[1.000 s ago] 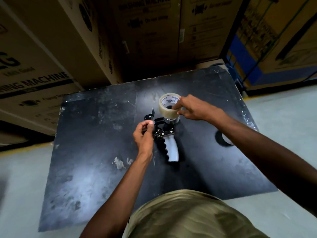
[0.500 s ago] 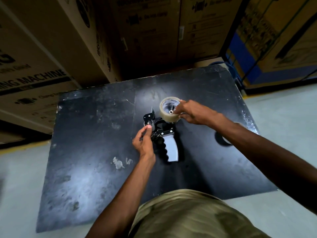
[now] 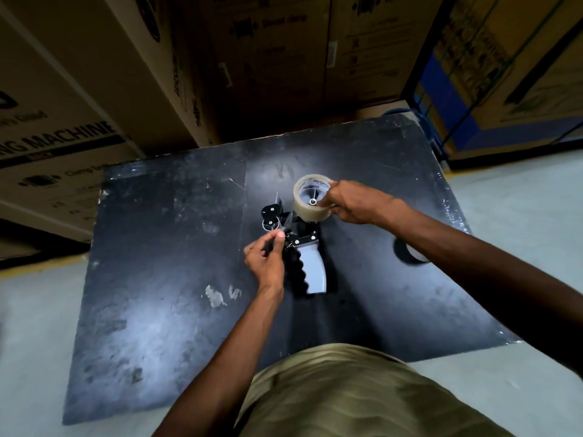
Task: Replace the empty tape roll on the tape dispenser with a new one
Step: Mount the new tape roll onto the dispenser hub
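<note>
A black tape dispenser [image 3: 310,266] with a grey pistol handle lies flat on the black table [image 3: 164,279], handle toward me. A new clear tape roll [image 3: 307,206] sits over the dispenser's hub. My right hand [image 3: 353,201] grips the roll's right side. My left hand [image 3: 266,260] pinches the loose end of the tape, which stretches from the roll to the dispenser's front bracket [image 3: 272,214]. An empty tape core [image 3: 410,252] lies on the table to the right, partly hidden behind my right forearm.
Large cardboard boxes [image 3: 94,89] are stacked right behind and to the left of the table. A blue rack [image 3: 441,99] stands at the back right. Pale floor surrounds the table. My body in an olive shirt is at the near edge.
The roll has dropped lower onto the hub and turned. My left hand has pulled a strip of tape out from the roll toward the front bracket.
</note>
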The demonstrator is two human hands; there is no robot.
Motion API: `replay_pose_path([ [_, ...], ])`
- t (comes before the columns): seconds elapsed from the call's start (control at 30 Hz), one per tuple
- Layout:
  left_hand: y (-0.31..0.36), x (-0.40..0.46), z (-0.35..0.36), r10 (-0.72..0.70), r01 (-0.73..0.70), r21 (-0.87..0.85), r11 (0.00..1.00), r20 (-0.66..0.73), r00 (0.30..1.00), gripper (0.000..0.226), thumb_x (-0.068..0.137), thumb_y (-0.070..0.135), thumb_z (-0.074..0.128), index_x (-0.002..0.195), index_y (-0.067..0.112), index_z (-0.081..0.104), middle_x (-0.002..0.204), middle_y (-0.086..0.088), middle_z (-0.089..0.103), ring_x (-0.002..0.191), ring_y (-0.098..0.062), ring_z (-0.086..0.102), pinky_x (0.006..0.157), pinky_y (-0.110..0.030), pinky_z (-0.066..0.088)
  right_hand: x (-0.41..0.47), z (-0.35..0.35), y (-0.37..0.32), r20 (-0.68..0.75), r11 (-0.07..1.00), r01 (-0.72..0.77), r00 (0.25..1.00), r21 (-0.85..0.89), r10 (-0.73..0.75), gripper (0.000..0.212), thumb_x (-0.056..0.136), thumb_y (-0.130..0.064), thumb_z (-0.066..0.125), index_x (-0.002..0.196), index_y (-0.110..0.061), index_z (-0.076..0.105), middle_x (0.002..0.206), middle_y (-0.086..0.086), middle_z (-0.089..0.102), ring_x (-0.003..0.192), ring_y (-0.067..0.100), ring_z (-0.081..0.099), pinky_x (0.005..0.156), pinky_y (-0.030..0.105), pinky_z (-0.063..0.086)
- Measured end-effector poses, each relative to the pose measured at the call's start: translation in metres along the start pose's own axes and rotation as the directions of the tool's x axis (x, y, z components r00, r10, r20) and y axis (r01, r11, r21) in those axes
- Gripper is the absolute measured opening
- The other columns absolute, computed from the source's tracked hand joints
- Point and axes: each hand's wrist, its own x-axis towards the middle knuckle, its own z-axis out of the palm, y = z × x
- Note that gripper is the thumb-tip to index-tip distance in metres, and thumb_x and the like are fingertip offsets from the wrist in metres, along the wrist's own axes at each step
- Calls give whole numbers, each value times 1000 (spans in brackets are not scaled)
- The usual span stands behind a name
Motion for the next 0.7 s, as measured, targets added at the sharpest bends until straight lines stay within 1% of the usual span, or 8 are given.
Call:
replay_pose_path([
  [0.13, 13, -6, 1, 39, -39, 39, 998, 3, 999, 29, 71, 48, 74, 91, 27, 79, 111, -17, 63, 95, -26, 66, 87, -39, 56, 3, -1, -7, 14, 997, -1, 1000, -74, 2, 34, 89, -16, 59, 121, -18, 71, 108, 18, 71, 95, 39, 68, 81, 45, 57],
  [0.2, 17, -6, 1, 62, -63, 32, 997, 34, 997, 23, 77, 39, 75, 93, 23, 78, 113, -21, 59, 89, -17, 62, 81, -25, 54, 4, -5, -11, 25, 994, 9, 1000, -106, -7, 33, 88, -13, 57, 117, -14, 72, 103, 21, 72, 92, 42, 68, 78, 44, 57],
  [0.27, 21, -5, 2, 77, -78, 36, 996, 33, 996, 11, 84, 24, 75, 94, 21, 77, 113, -15, 51, 88, -11, 57, 75, -10, 47, 5, -7, -15, 42, 989, 19, 999, -148, -13, 32, 87, -10, 56, 115, -10, 72, 100, 22, 71, 89, 42, 67, 76, 43, 56],
  [0.3, 21, -5, 3, 99, -100, 42, 994, 27, 995, 9, 85, 22, 74, 93, 25, 76, 112, -9, 46, 93, -16, 57, 77, -11, 48, 6, -8, -16, 49, 985, 21, 999, -171, -13, 31, 87, -10, 55, 114, -8, 71, 99, 22, 71, 89, 41, 67, 75, 42, 56],
  [0.37, 21, -2, 2, 152, -153, 70, 986, 26, 988, 10, 84, 28, 75, 89, 38, 74, 111, 0, 42, 104, -29, 55, 90, -26, 52, 8, -10, -17, 62, 980, 25, 998, -198, -13, 28, 88, -11, 55, 112, -5, 70, 100, 21, 71, 88, 39, 67, 74, 41, 56],
  [0.47, 17, -1, -1, 206, -209, 130, 969, 33, 978, 11, 81, 38, 72, 85, 47, 70, 105, 8, 38, 108, -30, 51, 99, -48, 48, 11, -14, -20, 95, 975, 48, 995, -218, -28, 26, 90, -12, 57, 111, -4, 70, 100, 21, 70, 89, 37, 67, 74, 41, 54],
  [0.53, 14, -2, 0, 220, -223, 142, 965, 35, 975, 11, 81, 36, 70, 85, 47, 70, 102, 10, 36, 107, -27, 49, 99, -49, 47, 13, -16, -20, 113, 971, 67, 993, -230, -42, 25, 90, -14, 58, 110, -5, 70, 98, 21, 69, 89, 37, 67, 75, 41, 55],
  [0.7, 12, -4, 4, 175, -183, 136, 974, 66, 982, 10, 83, 29, 69, 90, 23, 73, 107, 3, 33, 105, -19, 47, 102, -45, 45, 14, -18, -22, 128, 960, 104, 989, -259, -73, 25, 93, -15, 55, 111, -6, 69, 97, 19, 71, 88, 37, 69, 75, 39, 55],
])
